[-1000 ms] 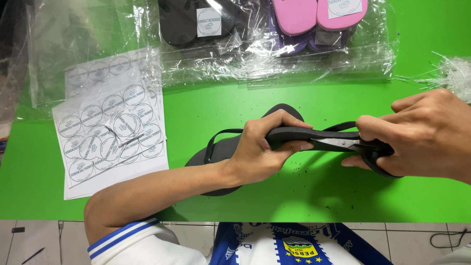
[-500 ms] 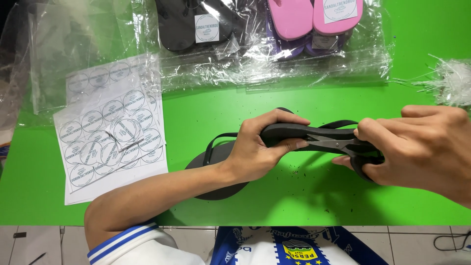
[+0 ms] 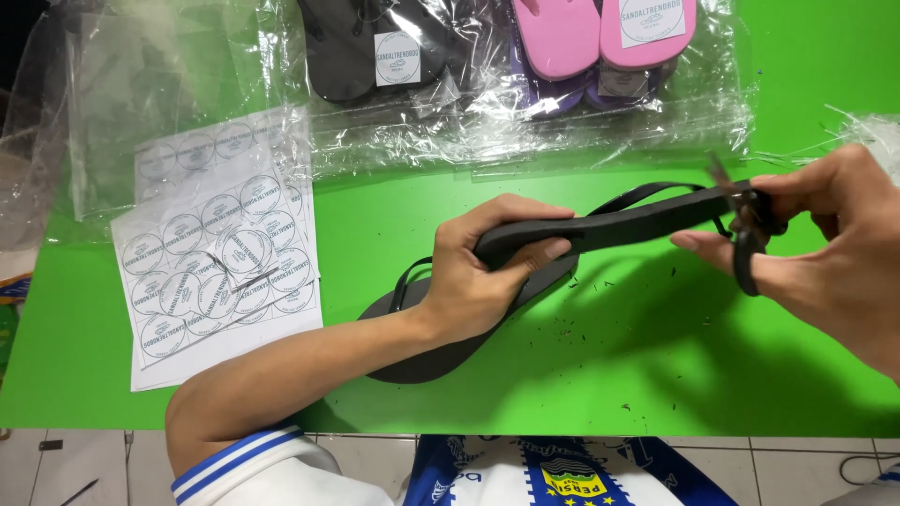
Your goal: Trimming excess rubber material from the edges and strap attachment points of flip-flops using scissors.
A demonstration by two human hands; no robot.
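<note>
My left hand (image 3: pixel 487 272) grips the heel end of a black flip-flop (image 3: pixel 623 225) and holds it on edge above the green table (image 3: pixel 375 201). My right hand (image 3: pixel 834 248) holds black-handled scissors (image 3: pixel 745 234) at the sandal's toe end, the blades touching its edge near the strap. A second black flip-flop (image 3: pixel 422 351) lies flat on the table under my left wrist. Small black trimmings are scattered on the table below the held sandal.
Sheets of round stickers (image 3: pixel 211 272) lie at the left. Clear plastic bags (image 3: pixel 450 122) stretch across the back, with a bagged black sandal (image 3: pixel 370 47) and pink and purple sandals (image 3: pixel 600 37). Crinkled plastic (image 3: pixel 872 131) sits at the right edge.
The held sandal has been tipped more on edge and raised at its toe end. My right hand has shifted right and up, and the scissors now show at the sandal's tip.
</note>
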